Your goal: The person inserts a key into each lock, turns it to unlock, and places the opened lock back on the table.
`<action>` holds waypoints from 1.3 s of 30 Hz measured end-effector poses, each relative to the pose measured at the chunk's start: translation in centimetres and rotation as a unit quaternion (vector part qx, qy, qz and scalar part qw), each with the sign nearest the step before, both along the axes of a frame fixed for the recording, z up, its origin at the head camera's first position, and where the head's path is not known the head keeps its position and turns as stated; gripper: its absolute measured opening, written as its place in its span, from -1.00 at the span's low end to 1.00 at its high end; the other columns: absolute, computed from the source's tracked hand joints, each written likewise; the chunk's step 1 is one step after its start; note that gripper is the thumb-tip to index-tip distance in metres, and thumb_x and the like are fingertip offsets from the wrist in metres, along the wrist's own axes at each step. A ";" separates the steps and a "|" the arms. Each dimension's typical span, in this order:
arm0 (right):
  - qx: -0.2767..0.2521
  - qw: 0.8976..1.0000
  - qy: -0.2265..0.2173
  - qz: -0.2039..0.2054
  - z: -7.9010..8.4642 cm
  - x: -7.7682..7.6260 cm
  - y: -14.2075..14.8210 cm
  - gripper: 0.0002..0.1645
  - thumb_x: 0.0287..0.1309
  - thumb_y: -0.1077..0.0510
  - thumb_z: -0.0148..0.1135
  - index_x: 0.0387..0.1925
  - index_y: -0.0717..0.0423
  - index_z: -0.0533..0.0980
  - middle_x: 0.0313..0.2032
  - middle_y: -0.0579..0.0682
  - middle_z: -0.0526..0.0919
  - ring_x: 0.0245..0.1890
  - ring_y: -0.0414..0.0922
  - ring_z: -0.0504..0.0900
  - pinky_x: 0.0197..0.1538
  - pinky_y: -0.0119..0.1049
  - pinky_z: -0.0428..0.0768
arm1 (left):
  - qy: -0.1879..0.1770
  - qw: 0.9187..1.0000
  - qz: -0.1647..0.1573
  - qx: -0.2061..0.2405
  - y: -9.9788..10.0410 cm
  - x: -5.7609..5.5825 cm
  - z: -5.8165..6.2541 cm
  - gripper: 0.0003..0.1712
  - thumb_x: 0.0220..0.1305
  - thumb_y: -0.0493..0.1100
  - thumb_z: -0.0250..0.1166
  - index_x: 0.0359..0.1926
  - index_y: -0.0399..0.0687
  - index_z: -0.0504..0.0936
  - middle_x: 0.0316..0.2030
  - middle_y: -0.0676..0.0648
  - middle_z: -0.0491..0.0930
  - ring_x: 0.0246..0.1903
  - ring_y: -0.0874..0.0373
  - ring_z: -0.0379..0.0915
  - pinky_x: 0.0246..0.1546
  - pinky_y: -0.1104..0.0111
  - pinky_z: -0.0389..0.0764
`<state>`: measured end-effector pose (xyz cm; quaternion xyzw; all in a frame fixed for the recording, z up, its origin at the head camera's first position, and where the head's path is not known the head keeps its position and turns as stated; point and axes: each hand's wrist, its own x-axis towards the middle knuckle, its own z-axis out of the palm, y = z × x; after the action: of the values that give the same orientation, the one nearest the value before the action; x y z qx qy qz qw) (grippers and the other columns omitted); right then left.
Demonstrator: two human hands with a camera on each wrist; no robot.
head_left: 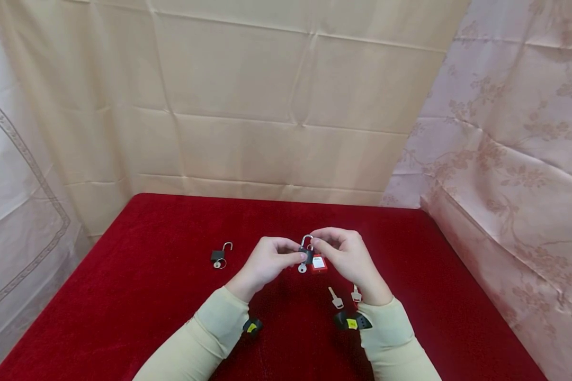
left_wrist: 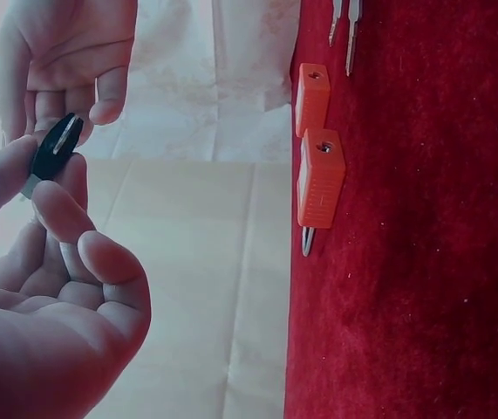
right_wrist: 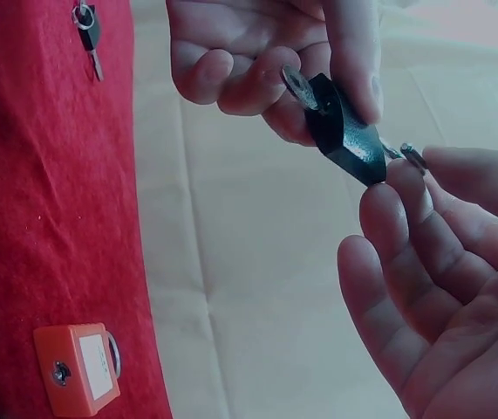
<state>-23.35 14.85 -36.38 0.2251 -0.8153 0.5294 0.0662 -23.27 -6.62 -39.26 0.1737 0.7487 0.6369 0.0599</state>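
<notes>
Left hand (head_left: 262, 264) pinches black padlock (right_wrist: 344, 138) body, held above cloth (head_left: 162, 317); key (right_wrist: 298, 85) juts from base. Right hand (head_left: 350, 256) pinches shackle (head_left: 303, 241). Judged step: working shackle. Next move likely calls for steady body, shackle lined up. Second black padlock (head_left: 217, 256), shackle open, lies left.

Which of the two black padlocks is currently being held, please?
The padlock pinched by the left hand; the other black padlock lies on the red cloth.

Black padlock (right_wrist: 348, 141) partly hidden, keys (left_wrist: 352, 39) cropped
</notes>
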 end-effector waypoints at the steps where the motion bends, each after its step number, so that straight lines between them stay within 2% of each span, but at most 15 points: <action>1: -0.003 1.000 0.000 0.000 0.0 0.0 0.0 -0.80 0.32 0.24 0.34 -0.07 0.23 0.70 -0.28 0.09 0.77 -0.35 0.07 0.74 -0.23 -0.24 0.70 | -0.001 1.000 0.000 0.000 0.0 0.0 0.0 -0.82 0.27 -0.18 0.44 -0.15 -0.14 0.80 -0.41 -0.02 0.70 -0.37 0.10 0.56 -0.26 0.24 0.59; 4: -0.019 1.000 -0.004 0.005 0.0 0.0 0.1 -0.80 0.34 0.26 0.32 -0.06 0.26 0.70 -0.31 0.10 0.75 -0.33 0.14 0.73 -0.20 -0.18 0.72 | -0.009 1.000 -0.006 0.004 -0.1 0.0 0.0 -0.82 0.28 -0.17 0.44 -0.13 -0.13 0.80 -0.40 -0.07 0.70 -0.35 -0.03 0.56 -0.28 0.26 0.57; 6: -0.030 0.999 -0.006 0.011 0.0 -0.1 0.2 -0.81 0.34 0.28 0.30 -0.07 0.26 0.69 -0.34 0.08 0.74 -0.34 0.09 0.72 -0.20 -0.18 0.72 | -0.013 1.000 -0.015 0.010 -0.1 0.0 0.0 -0.81 0.29 -0.17 0.42 -0.12 -0.15 0.79 -0.37 -0.19 0.70 -0.31 -0.19 0.55 -0.29 0.28 0.56; 8: -0.044 0.999 -0.007 0.023 -0.1 -0.1 0.3 -0.81 0.34 0.29 0.29 -0.07 0.28 0.69 -0.33 0.11 0.73 -0.35 0.04 0.71 -0.20 -0.21 0.72 | -0.017 0.999 -0.024 0.018 -0.1 0.0 0.0 -0.80 0.30 -0.18 0.41 -0.10 -0.17 0.78 -0.34 -0.26 0.69 -0.28 -0.28 0.53 -0.25 0.18 0.59; 11: -0.065 0.997 -0.010 0.043 -0.3 -0.3 0.4 -0.82 0.34 0.31 0.29 -0.08 0.29 0.68 -0.29 0.15 0.73 -0.35 -0.01 0.71 -0.21 -0.20 0.72 | -0.019 0.999 -0.036 0.025 -0.1 0.0 0.0 -0.79 0.31 -0.18 0.40 -0.10 -0.18 0.78 -0.34 -0.30 0.68 -0.25 -0.37 0.50 -0.21 0.07 0.60; 14: -0.086 0.994 -0.020 0.063 -0.3 -0.3 0.5 -0.81 0.33 0.32 0.28 -0.07 0.31 0.66 -0.25 0.20 0.73 -0.33 -0.01 0.71 -0.19 -0.10 0.72 | -0.022 0.998 -0.046 0.028 -0.1 0.0 0.0 -0.79 0.31 -0.19 0.41 -0.10 -0.20 0.78 -0.36 -0.28 0.67 -0.25 -0.39 0.49 -0.23 0.10 0.60; 18: -0.103 0.991 -0.040 0.079 -0.5 -0.4 0.7 -0.77 0.34 0.33 0.27 -0.02 0.32 0.65 -0.17 0.31 0.71 -0.28 0.01 0.72 -0.16 -0.09 0.72 | -0.025 0.998 -0.054 0.025 -0.1 0.2 0.2 -0.80 0.31 -0.20 0.40 -0.09 -0.20 0.78 -0.32 -0.37 0.65 -0.25 -0.39 0.48 -0.30 0.29 0.57; 20: -0.107 0.990 -0.048 0.081 -0.6 -0.5 0.7 -0.76 0.34 0.33 0.27 0.00 0.33 0.64 -0.14 0.37 0.69 -0.27 0.01 0.72 -0.16 -0.09 0.72 | -0.025 0.998 -0.056 0.021 -0.1 0.2 0.3 -0.80 0.31 -0.20 0.40 -0.09 -0.19 0.78 -0.31 -0.39 0.65 -0.26 -0.37 0.49 -0.29 0.27 0.57; 23: -0.110 0.989 -0.053 0.083 -0.5 -0.4 0.8 -0.75 0.34 0.33 0.27 0.00 0.33 0.65 -0.14 0.35 0.70 -0.26 0.04 0.73 -0.14 -0.02 0.71 | -0.021 0.998 -0.058 0.013 0.0 0.2 0.3 -0.80 0.31 -0.19 0.41 -0.09 -0.19 0.78 -0.31 -0.39 0.65 -0.28 -0.32 0.51 -0.28 0.22 0.57; 26: -0.110 0.989 -0.056 0.086 -0.6 -0.5 0.8 -0.76 0.34 0.32 0.27 -0.01 0.33 0.65 -0.18 0.25 0.72 -0.26 0.10 0.72 -0.13 0.04 0.70 | -0.018 0.998 -0.062 0.003 0.0 0.2 0.2 -0.79 0.31 -0.18 0.41 -0.09 -0.18 0.79 -0.31 -0.34 0.67 -0.29 -0.27 0.52 -0.28 0.21 0.56; 31: -0.110 0.988 -0.067 0.085 -0.6 -0.4 0.6 -0.78 0.33 0.29 0.30 -0.04 0.31 0.66 -0.23 0.32 0.70 -0.27 0.24 0.69 -0.16 -0.13 0.72 | -0.018 0.997 -0.070 -0.018 0.0 0.2 0.2 -0.80 0.30 -0.17 0.42 -0.09 -0.12 0.80 -0.33 -0.14 0.74 -0.27 -0.21 0.55 -0.27 0.19 0.57; 37: -0.102 0.990 -0.068 0.075 -0.9 -0.4 0.4 -0.83 0.32 0.26 0.32 -0.12 0.28 0.67 -0.25 0.30 0.71 -0.33 0.07 0.71 -0.19 -0.15 0.71 | -0.013 0.996 -0.082 -0.025 0.1 0.1 0.0 -0.81 0.31 -0.16 0.43 -0.09 -0.09 0.81 -0.29 -0.02 0.76 -0.26 0.06 0.58 -0.19 0.22 0.59; 39: -0.098 0.990 -0.067 0.070 -0.9 -0.4 0.4 -0.84 0.32 0.25 0.33 -0.13 0.27 0.67 -0.25 0.32 0.70 -0.34 0.04 0.69 -0.21 -0.16 0.70 | -0.010 0.996 -0.086 -0.027 0.1 0.1 0.0 -0.81 0.31 -0.15 0.43 -0.10 -0.09 0.81 -0.29 -0.01 0.76 -0.24 0.09 0.59 -0.17 0.23 0.59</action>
<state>-23.78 15.22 -37.33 0.2378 -0.7444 0.6239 -0.0038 -23.15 -6.54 -39.30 0.2299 0.7472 0.6106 0.1265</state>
